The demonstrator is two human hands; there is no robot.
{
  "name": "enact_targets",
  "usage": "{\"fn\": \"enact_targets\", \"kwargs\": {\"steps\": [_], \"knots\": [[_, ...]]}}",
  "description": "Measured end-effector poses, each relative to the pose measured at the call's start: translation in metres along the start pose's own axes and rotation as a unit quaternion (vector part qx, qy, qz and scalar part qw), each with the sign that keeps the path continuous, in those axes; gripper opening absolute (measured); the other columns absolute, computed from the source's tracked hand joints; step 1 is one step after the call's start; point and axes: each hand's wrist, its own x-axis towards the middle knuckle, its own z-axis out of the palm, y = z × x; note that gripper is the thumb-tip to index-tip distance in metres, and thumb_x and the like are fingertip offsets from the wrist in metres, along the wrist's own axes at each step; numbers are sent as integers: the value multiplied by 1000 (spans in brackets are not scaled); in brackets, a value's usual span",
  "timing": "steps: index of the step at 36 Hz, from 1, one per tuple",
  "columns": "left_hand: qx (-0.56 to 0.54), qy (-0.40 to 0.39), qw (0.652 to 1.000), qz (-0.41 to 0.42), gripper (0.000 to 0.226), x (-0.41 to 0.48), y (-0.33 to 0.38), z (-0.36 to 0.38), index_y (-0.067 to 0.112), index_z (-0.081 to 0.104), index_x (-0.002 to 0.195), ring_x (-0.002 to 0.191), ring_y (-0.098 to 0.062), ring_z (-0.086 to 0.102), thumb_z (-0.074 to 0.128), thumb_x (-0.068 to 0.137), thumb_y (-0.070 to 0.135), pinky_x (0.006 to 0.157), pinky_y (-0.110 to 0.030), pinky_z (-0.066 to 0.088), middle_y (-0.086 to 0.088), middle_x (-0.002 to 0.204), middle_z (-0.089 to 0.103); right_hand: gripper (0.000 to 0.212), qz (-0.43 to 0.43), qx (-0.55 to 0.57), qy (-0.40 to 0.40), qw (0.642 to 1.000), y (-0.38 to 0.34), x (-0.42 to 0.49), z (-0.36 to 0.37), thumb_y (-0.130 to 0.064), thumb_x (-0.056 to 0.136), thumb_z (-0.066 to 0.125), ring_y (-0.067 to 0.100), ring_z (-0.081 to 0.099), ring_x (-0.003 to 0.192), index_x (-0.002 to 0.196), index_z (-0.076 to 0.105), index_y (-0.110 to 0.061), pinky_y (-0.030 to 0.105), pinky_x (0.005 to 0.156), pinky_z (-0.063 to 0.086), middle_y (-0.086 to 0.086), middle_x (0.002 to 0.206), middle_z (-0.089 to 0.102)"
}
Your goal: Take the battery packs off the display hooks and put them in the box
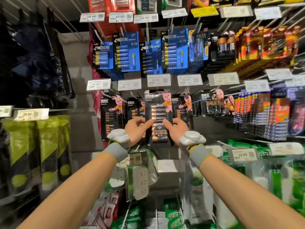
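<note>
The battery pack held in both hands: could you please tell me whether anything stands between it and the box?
Cannot tell: no box shows in this view. The left hand and right hand grip the battery pack directly, with nothing between them and it.

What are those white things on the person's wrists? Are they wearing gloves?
The left hand and right hand wear no gloves. By each wrist sits a rounded white pod: left pod, right pod. The left wristband and right wristband are grey fabric edged in lime green. No sleeves.
</note>
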Motion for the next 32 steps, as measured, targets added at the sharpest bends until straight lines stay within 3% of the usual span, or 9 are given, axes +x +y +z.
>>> {"fn": "enact_targets", "kwargs": {"steps": [5,8,11,16,20,23,30,32], "knots": [[-24,-13,1000,-8,18,6,-4,-3,11,68,99,66,-23,57,62,95,28,59,-28,49,-7,76,62,37,8,2,2,1000,4,6,2,-40,94,55,22,55,85,114,56,-9,29,76,38,9,98,62],[-36,-4,999,-15,10,11,-8,-8,16,68,89,62,-22,61,62,96,20,56,-26,49,-9,78,67,34,8,1,-2,1000,4,8,5,-39,95,54,27,58,91,111,54,-9,30,79,39,10,98,62],[-46,16,999,-23,10,14,-10,-14,14,66,87,57,-19,62,61,95,13,65,-34,53,-8,74,71,34,13,-2,-8,1000,3,9,6,-39,96,52,29,56,97,114,51,-11,30,81,36,12,107,60],[-24,94,995,-1,10,23,-11,-26,15,68,87,59,-15,61,61,93,11,55,-25,48,-2,72,70,44,29,-10,-7,1000,4,12,8,-38,97,51,30,54,108,127,46,-7,29,83,33,12,117,56],[-23,145,989,16,18,32,-14,-33,24,66,76,61,-14,62,62,89,12,62,-27,48,1,69,70,47,39,-18,-6,999,6,16,11,-41,96,51,30,55,105,128,46,-7,34,90,39,14,119,59],[-28,133,991,7,19,35,-17,-32,23,64,75,55,-8,60,61,91,12,57,-22,47,3,67,69,47,43,-16,-5,999,7,21,14,-41,96,51,26,52,96,129,46,-8,34,91,39,13,119,59],[-8,115,993,-2,16,39,-28,-24,24,65,78,59,-13,61,64,90,13,64,-28,52,1,70,71,46,57,-25,0,998,9,33,20,-44,95,51,32,56,109,126,47,-10,41,100,41,11,119,60],[-7,94,995,-13,11,40,-31,-23,20,66,83,58,-12,59,64,91,13,56,-24,52,-4,77,71,41,55,-23,-5,998,10,34,21,-41,97,50,32,55,110,123,48,-11,38,99,40,8,117,59]]}}
